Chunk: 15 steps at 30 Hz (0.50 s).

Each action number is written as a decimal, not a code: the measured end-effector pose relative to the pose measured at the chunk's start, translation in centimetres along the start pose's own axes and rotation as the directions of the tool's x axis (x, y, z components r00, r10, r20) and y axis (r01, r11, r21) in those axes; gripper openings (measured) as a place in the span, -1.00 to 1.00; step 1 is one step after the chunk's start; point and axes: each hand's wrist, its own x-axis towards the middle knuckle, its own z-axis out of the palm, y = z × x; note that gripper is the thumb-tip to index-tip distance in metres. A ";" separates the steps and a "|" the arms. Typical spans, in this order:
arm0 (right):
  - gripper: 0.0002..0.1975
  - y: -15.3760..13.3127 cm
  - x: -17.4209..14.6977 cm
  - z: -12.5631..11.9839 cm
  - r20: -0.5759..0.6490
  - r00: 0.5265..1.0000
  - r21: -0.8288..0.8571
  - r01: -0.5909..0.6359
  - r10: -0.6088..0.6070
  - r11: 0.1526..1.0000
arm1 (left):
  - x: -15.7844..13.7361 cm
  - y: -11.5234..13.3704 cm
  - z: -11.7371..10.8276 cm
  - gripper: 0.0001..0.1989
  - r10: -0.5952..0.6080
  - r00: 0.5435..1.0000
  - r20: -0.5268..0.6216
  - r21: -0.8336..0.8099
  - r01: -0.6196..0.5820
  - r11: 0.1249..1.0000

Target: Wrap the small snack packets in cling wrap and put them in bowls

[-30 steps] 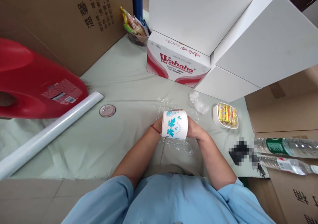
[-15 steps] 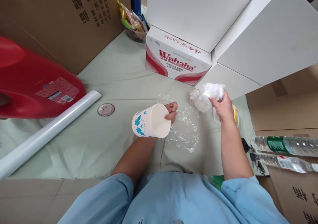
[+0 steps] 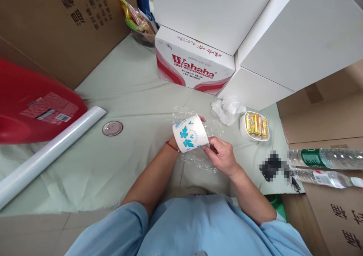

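Observation:
A white paper cup [image 3: 190, 133] with blue leaf prints is held tilted above the table, its mouth facing right and away from view. My left hand [image 3: 202, 118] is mostly hidden behind it; only fingertips show past the far rim, and the hand grips the cup. On the near right side, my right hand [image 3: 222, 154] pinches the cup's rim between thumb and fingers. Clear crinkled plastic wrap [image 3: 198, 160] lies under the cup and hands. Just beyond, a crumpled white plastic bag [image 3: 227, 110] rests by the white boxes.
A white bowl [image 3: 242, 127] of yellow-wrapped snacks stands right of the bag. Two water bottles [image 3: 313, 158] lie at the right edge. A Wahaha carton [image 3: 193, 65] stands at the back. Leftward are a round badge [image 3: 112, 128], a white roll [image 3: 53, 155] and a red jug [image 3: 36, 101].
My right hand has let go of the crumpled bag and moved left onto the cup's rim. The cup has turned and shifted right. The snack bowl is now uncovered.

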 end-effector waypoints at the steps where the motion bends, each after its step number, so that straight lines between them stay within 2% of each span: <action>1: -0.85 0.3 -0.6 -0.3 -0.056 0.998 -0.036 -0.040 0.038 0.999 | 0.0 -0.3 0.1 -0.71 0.001 1.000 0.015 0.034 -0.002 0.999; 3: -0.84 1.5 -2.2 -2.3 -0.191 0.973 -0.123 -0.155 0.130 0.980 | 0.1 -0.4 0.3 -0.68 0.023 0.998 0.050 0.104 -0.028 0.994; 5: -0.82 3.4 -4.0 -6.0 -0.370 0.907 -0.243 -0.305 0.202 0.921 | 0.0 0.1 0.5 -0.67 0.090 0.993 0.079 0.128 -0.100 0.987; 7: -0.77 5.9 -5.8 -10.6 -0.562 0.804 -0.396 -0.467 0.194 0.791 | -0.1 0.8 0.6 -0.71 0.152 0.983 0.101 0.114 -0.163 0.980; 9: -0.73 8.8 -7.0 -15.3 -0.697 0.694 -0.477 -0.636 0.179 0.606 | -0.2 1.5 0.8 -0.77 0.186 0.979 0.087 0.067 -0.192 0.979; 10: -0.74 10.4 -7.3 -17.5 -0.737 0.652 -0.496 -0.699 0.176 0.515 | -0.3 1.7 0.8 -0.78 0.190 0.979 0.071 0.040 -0.194 0.980; 12: -0.73 13.6 -6.9 -21.3 -0.761 0.610 -0.513 -0.775 0.222 0.369 | -0.3 1.9 0.8 -0.79 0.196 0.980 0.043 0.003 -0.197 0.980; 14: -0.71 16.8 -5.3 -24.5 -0.756 0.582 -0.512 -0.811 0.301 0.283 | -0.3 1.7 0.7 -0.78 0.196 0.980 0.036 0.003 -0.196 0.981; 15: -0.70 18.3 -4.1 -26.0 -0.750 0.571 -0.505 -0.821 0.334 0.268 | -0.3 1.6 0.6 -0.77 0.193 0.980 0.037 0.017 -0.194 0.981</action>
